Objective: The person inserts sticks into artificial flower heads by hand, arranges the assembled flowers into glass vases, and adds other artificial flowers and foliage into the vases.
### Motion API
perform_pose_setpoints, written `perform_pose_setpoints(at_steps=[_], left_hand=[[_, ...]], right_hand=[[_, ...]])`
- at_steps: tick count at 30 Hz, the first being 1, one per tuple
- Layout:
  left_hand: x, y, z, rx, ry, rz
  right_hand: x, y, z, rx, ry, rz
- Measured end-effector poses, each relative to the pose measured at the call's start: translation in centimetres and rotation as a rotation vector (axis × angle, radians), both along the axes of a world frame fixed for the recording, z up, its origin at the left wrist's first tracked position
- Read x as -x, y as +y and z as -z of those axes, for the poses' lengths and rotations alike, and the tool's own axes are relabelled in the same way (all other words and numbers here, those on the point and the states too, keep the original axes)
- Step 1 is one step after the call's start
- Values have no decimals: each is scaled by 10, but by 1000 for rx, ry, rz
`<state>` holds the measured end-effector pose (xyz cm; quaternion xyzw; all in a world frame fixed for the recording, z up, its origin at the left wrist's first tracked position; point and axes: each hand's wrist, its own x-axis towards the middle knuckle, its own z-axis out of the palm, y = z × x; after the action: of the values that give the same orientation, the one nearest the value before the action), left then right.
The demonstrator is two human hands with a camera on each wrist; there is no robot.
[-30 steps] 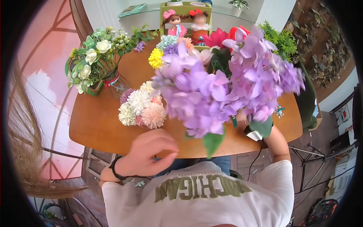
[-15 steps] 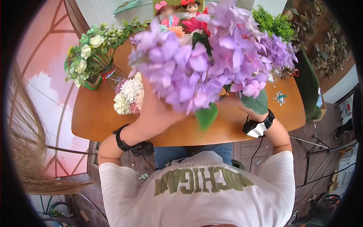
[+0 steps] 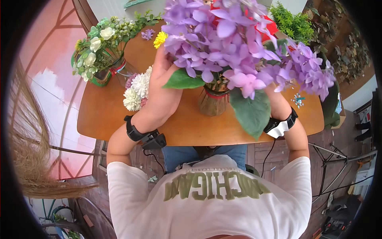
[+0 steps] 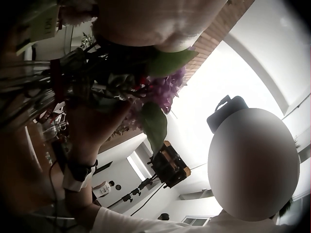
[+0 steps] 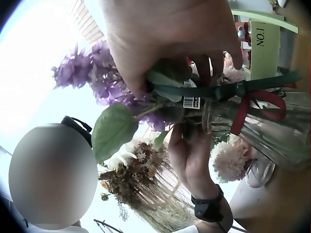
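Observation:
A bunch of purple hydrangeas (image 3: pixel 223 44) with broad green leaves (image 3: pixel 250 113) stands in a glass vase (image 3: pixel 213 105) with a red ribbon (image 5: pixel 265 104) round its neck. My left hand (image 3: pixel 165 93) reaches in from the left; its fingers curl at the stems just above the vase mouth in the right wrist view. From the other side, my right hand (image 5: pixel 170 34) grips the stems and foliage, thumb and fingers on opposite sides. A dark green stem (image 5: pixel 218 91) overlaps the vase neck, with a barcode tag (image 5: pixel 191 94) beside it. Blossoms hide most fingers in the head view.
White and pink pompon flowers (image 3: pixel 138 87) lie left of the vase. Another vase of white flowers (image 3: pixel 101 47) stands farther left on the wooden table (image 3: pixel 103 119). A green plant (image 3: pixel 294 26) is at the back right, near small scraps (image 3: pixel 297 100).
My left hand has come from the table's front edge up to the flowers. The bunch has shifted away from me and its vase now shows. My right hand stays at the bunch's right side.

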<state>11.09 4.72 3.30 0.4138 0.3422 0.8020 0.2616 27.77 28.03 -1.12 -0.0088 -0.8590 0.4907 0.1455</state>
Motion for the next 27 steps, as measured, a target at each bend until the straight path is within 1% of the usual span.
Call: perform_pose_setpoints(at_steps=[2,3,5,6,8,9,10,11,12,13,15,16,17,18,19,21,22,23,24,26,27], left_hand=[[-6,-1,7,84,-35,-67],[-7,-2,9,82,-34,-66],[-7,-4,14,73,-26,-94],[-7,-6,15,71,-24,-95],[-6,-12,19,87,-81,-51],[-2,-14,30,86,-80,-53],[3,-14,48,-35,-80,131],[3,-15,54,-159,-80,314],[-2,-18,59,-34,85,245],[-7,-22,63,-41,85,242],[-14,-27,70,409,547,-20],[-16,-23,71,393,541,-31],[-19,-18,71,530,373,139],[-20,-14,71,661,202,310],[-18,-10,70,649,199,297],[-9,-2,69,832,-12,481],[-6,2,72,831,-14,475],[-1,7,79,665,156,325],[4,11,89,495,322,176],[17,19,128,444,315,140],[19,20,136,395,305,107]], right_hand=[[-4,-2,-3,-6,1,-8],[-5,-7,-6,-8,2,-7],[-8,-22,-11,442,5,-52],[-10,-24,-10,440,6,-53],[-14,-22,-4,365,6,-19],[-17,-19,0,327,5,-2],[-19,-15,5,288,3,15],[-21,-11,10,247,2,31],[-24,-7,14,204,0,48],[-26,-4,19,161,-2,65],[-32,-3,27,102,-5,79],[-38,-5,33,450,5,142],[-43,-7,37,796,14,201],[-45,-8,39,779,9,190],[-45,-12,42,878,36,203],[-47,-21,50,1091,92,234],[-49,-23,53,1094,102,180],[-46,-26,50,1093,101,176],[-41,-31,42,1558,-27,20],[-30,-45,21,2447,-341,-359],[-24,-49,11,2862,-537,-593]])
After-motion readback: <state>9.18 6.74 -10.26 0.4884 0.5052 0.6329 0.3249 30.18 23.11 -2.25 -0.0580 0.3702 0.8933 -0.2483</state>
